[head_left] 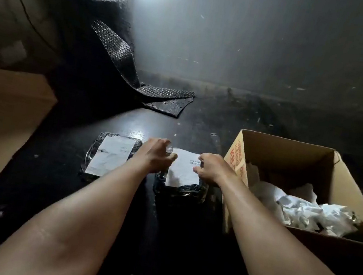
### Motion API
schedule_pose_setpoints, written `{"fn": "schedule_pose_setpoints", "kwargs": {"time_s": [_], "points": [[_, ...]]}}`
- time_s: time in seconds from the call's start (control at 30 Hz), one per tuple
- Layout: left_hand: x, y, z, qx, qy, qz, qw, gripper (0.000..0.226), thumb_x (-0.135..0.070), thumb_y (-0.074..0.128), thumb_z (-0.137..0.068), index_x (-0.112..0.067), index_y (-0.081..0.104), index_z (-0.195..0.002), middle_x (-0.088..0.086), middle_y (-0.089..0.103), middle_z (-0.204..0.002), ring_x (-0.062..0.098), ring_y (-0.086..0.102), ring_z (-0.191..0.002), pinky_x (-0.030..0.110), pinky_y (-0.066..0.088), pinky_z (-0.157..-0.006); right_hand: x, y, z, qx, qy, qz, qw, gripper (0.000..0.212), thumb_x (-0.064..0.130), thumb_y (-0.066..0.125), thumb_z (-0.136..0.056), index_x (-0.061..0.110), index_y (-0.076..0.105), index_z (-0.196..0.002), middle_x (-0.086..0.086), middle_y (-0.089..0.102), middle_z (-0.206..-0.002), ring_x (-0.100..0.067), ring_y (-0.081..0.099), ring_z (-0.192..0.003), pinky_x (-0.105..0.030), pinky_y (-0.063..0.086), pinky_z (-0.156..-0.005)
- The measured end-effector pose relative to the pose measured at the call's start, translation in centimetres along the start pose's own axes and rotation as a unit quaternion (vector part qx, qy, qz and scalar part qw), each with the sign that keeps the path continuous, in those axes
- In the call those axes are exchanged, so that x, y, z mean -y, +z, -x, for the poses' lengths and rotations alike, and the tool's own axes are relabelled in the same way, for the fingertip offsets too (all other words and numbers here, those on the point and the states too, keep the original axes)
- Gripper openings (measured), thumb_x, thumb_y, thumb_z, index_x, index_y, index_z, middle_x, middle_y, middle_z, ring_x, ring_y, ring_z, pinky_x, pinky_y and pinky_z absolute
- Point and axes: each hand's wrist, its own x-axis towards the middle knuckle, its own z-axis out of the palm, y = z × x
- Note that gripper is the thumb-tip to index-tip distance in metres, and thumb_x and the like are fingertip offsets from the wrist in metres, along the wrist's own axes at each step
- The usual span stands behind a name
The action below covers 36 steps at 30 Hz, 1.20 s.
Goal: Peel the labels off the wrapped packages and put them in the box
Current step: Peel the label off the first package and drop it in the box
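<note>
Black glossy wrapped package (179,190), centre of dark surface (55,189), white label (182,170) on top, far end hidden. Left hand (158,155) half-curled at its left edge; right hand (210,168) pinching label's right edge. Brown cardboard box (290,158) right, partly cropped.

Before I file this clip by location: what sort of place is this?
Probably a packing or storeroom area, dimly lit. A big roll of black bubble wrap stands at the back, labelled wrapped packages lie on a dark surface, and an open cardboard box holds crumpled paper.
</note>
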Motion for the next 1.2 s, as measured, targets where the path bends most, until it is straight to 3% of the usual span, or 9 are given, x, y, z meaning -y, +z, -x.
{"fn": "schedule_pose_setpoints", "kwargs": {"time_s": [0.17,0.33,0.53,0.63,0.77,0.93,1.03,1.13,1.2], "points": [[1.4,3.0,-0.5,-0.001,-0.063,0.036,0.997,0.029,-0.027,0.054,-0.092,-0.01,0.066,-0.112,0.021,0.07,-0.116,0.039,0.063,-0.111,0.039,0.048,-0.086,-0.3,0.8,-1.2,0.003,0.009,-0.003,1.0,0.041,0.033,0.059,-0.089,0.011,0.062,-0.124,-0.012,0.065,-0.126,-0.032,0.06,-0.114,-0.04,0.052,-0.094],[2.6,6.0,-0.6,-0.002,-0.14,0.165,0.976,0.045,-0.031,0.056,-0.097,-0.023,0.053,-0.142,0.011,0.065,-0.134,0.033,0.058,-0.124,0.037,0.045,-0.1,-0.9,1.6,-3.0,-0.011,0.0,0.0,1.0,0.023,0.034,0.057,-0.092,0.012,0.062,-0.096,-0.01,0.057,-0.115,-0.031,0.057,-0.102,-0.035,0.047,-0.079],[4.0,7.8,-0.9,0.016,-0.209,0.324,0.923,0.065,-0.047,0.057,-0.082,-0.038,0.049,-0.146,0.0,0.065,-0.136,0.018,0.06,-0.123,0.036,0.043,-0.109,-0.5,2.6,-4.6,-0.032,0.0,-0.035,0.999,0.026,0.032,0.055,-0.093,0.015,0.059,-0.112,-0.006,0.051,-0.122,-0.028,0.046,-0.117,-0.043,0.047,-0.094],[4.4,7.9,-1.2,0.023,-0.214,0.365,0.906,0.071,-0.045,0.057,-0.077,-0.037,0.048,-0.147,0.0,0.066,-0.134,0.015,0.061,-0.121,0.036,0.043,-0.111,0.2,2.8,-5.3,-0.024,0.0,-0.033,0.999,0.035,0.027,0.053,-0.092,0.017,0.059,-0.125,-0.006,0.053,-0.132,-0.03,0.045,-0.124,-0.049,0.043,-0.102],[4.3,7.5,-1.4,0.042,-0.181,0.379,0.906,0.057,-0.026,0.06,-0.092,-0.034,0.048,-0.147,-0.006,0.067,-0.122,0.01,0.062,-0.11,0.031,0.045,-0.106,0.8,2.8,-6.7,-0.02,0.016,-0.034,0.999,0.031,0.023,0.05,-0.091,0.016,0.064,-0.118,-0.009,0.053,-0.13,-0.034,0.042,-0.126,-0.056,0.036,-0.107],[5.1,7.8,-2.1,0.085,-0.142,0.343,0.925,0.064,-0.035,0.057,-0.094,-0.038,0.034,-0.153,-0.005,0.063,-0.133,0.013,0.058,-0.125,0.036,0.04,-0.113,1.3,3.7,-8.2,-0.044,0.05,-0.122,0.99,0.025,0.036,0.054,-0.094,0.031,0.071,-0.113,-0.005,0.055,-0.127,-0.03,0.041,-0.128,-0.057,0.028,-0.109],[5.3,7.9,-2.0,0.084,-0.149,0.363,0.916,0.064,-0.039,0.058,-0.089,-0.046,0.038,-0.149,-0.011,0.063,-0.127,0.012,0.059,-0.123,0.038,0.04,-0.114,1.8,3.9,-8.8,-0.075,0.067,-0.179,0.979,0.013,0.036,0.062,-0.09,0.031,0.074,-0.088,0.005,0.069,-0.105,-0.025,0.053,-0.115,-0.055,0.028,-0.104],[5.5,8.5,-2.0,0.06,-0.164,0.393,0.903,0.051,-0.045,0.06,-0.08,-0.076,0.048,-0.119,-0.015,0.07,-0.118,0.012,0.064,-0.117,0.043,0.043,-0.112,2.0,3.7,-8.9,-0.089,0.065,-0.205,0.973,0.011,0.034,0.07,-0.087,0.028,0.072,-0.078,0.011,0.07,-0.086,-0.02,0.061,-0.099,-0.049,0.037,-0.102],[5.9,9.2,-2.2,0.052,-0.169,0.419,0.89,0.047,-0.047,0.061,-0.075,-0.082,0.049,-0.103,-0.016,0.074,-0.112,0.014,0.067,-0.114,0.046,0.045,-0.11,1.9,3.6,-8.7,-0.096,0.06,-0.216,0.97,0.012,0.037,0.073,-0.086,0.028,0.072,-0.078,0.012,0.07,-0.083,-0.019,0.062,-0.094,-0.045,0.039,-0.1]]}}
